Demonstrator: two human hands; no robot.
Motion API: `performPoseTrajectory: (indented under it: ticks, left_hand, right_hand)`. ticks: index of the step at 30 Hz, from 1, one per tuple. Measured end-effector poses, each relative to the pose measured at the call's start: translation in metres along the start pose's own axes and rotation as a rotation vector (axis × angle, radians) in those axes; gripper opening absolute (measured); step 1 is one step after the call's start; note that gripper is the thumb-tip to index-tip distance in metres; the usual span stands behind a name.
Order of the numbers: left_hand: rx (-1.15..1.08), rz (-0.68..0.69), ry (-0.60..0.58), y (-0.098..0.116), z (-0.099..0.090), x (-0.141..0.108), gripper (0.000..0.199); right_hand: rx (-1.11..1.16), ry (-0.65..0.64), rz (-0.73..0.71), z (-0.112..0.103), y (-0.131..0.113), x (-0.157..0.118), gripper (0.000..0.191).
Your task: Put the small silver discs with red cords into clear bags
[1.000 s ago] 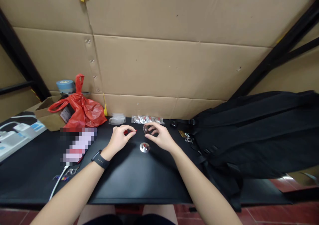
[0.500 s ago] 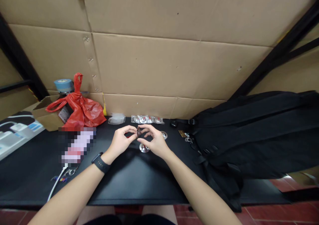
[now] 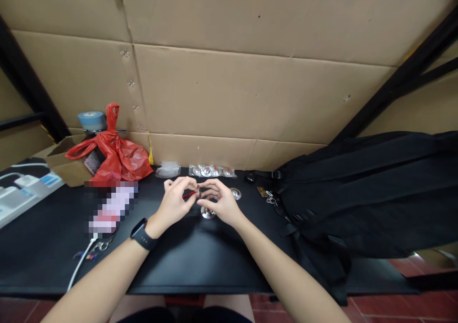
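The left hand (image 3: 177,201) and right hand (image 3: 223,203) hold a small disc (image 3: 199,192) on edge between them, near a shiny metal disc (image 3: 207,213) on the black desk (image 3: 175,268).

A knotted red plastic bag (image 3: 125,158) sits beside an open cardboard box (image 3: 73,172), with a round blue object (image 3: 92,119) just behind. A white power strip (image 3: 14,213) lies at the left of the black table (image 3: 200,270). A black backpack (image 3: 372,194) fills the right side, below tall cardboard panels (image 3: 222,94)

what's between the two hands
In the head view, a metal disc, edge-on, is between left hand and right hand, with red cord beside it.
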State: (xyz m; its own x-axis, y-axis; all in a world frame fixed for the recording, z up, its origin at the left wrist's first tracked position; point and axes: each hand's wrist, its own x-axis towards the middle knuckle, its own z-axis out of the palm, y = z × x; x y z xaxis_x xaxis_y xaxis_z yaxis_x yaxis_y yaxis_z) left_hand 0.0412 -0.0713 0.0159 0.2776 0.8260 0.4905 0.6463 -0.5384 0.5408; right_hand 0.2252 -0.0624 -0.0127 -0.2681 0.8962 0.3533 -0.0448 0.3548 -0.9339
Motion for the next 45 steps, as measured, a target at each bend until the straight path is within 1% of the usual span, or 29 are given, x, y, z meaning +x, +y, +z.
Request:
performPoseTrajectory:
  ticks: [5, 8, 10, 13, 15, 19, 22, 24, 27, 28, 30, 32, 35, 37, 40, 42, 43, 45]
  left_hand:
    - [0.128, 0.041, -0.022, 0.004, -0.001, -0.002, 0.012]
    - [0.162, 0.058, 0.006, 0.005, 0.000, -0.004, 0.009]
    - [0.176, 0.074, 0.045, 0.005, 0.002, -0.005, 0.008]
    - [0.187, 0.084, 0.092, 0.004, 0.004, -0.006, 0.008]
    - [0.183, 0.082, 0.098, 0.005, 0.004, -0.007, 0.009]
    - [0.139, 0.072, 0.092, 0.009, -0.001, -0.006, 0.010]
    - [0.050, 0.037, 0.109, 0.012, -0.005, -0.005, 0.020]
    - [-0.011, 0.028, 0.078, 0.013, -0.005, -0.004, 0.029]
    - [-0.017, 0.024, -0.029, 0.009, -0.001, -0.003, 0.036]
    - [-0.008, 0.024, -0.071, 0.007, 0.001, -0.003, 0.033]
    - [-0.001, 0.038, -0.147, 0.004, 0.003, -0.002, 0.020]
    - [0.009, 0.054, -0.189, 0.001, 0.004, -0.001, 0.011]
    - [0.055, 0.049, -0.190, -0.002, 0.005, -0.001, 0.012]
    - [0.092, 0.037, -0.183, -0.005, 0.006, -0.001, 0.013]
    - [0.132, 0.006, -0.171, -0.011, 0.007, -0.001, 0.012]
    - [0.134, -0.025, -0.172, -0.014, 0.007, 0.000, 0.015]
    - [0.131, -0.040, -0.174, -0.016, 0.007, 0.001, 0.016]
    - [0.128, -0.066, -0.176, -0.018, 0.007, 0.001, 0.017]
  right_hand:
    - [0.051, 0.013, 0.062, 0.000, 0.005, 0.001, 0.050]
    - [0.015, -0.023, 0.070, -0.003, 0.005, 0.001, 0.040]
    - [-0.055, -0.067, 0.050, -0.006, 0.002, 0.002, 0.031]
    - [-0.179, -0.135, -0.013, -0.009, -0.004, 0.001, 0.033]
    - [-0.234, -0.164, -0.057, -0.009, -0.007, 0.000, 0.030]
    - [-0.304, -0.163, -0.102, -0.009, -0.010, 0.000, 0.026]
    - [-0.387, -0.145, -0.138, -0.010, -0.012, 0.000, 0.023]
    - [-0.442, -0.138, -0.166, -0.012, -0.014, 0.001, 0.021]
    - [-0.490, -0.136, -0.203, -0.016, -0.016, 0.001, 0.018]
    - [-0.496, -0.132, -0.216, -0.016, -0.016, 0.001, 0.018]
    - [-0.503, -0.126, -0.231, -0.017, -0.015, 0.001, 0.017]
    - [-0.516, -0.133, -0.233, -0.017, -0.015, 0.001, 0.017]
    - [-0.555, -0.190, -0.221, -0.019, -0.016, 0.001, 0.018]
    - [-0.602, -0.238, -0.188, -0.023, -0.017, 0.001, 0.018]
    - [-0.728, -0.363, -0.067, -0.033, -0.014, 0.002, 0.016]
    - [-0.806, -0.462, 0.016, -0.039, -0.009, 0.003, 0.020]
    - [-0.830, -0.493, 0.041, -0.041, -0.006, 0.003, 0.019]
    - [-0.855, -0.499, 0.058, -0.043, -0.001, 0.004, 0.010]
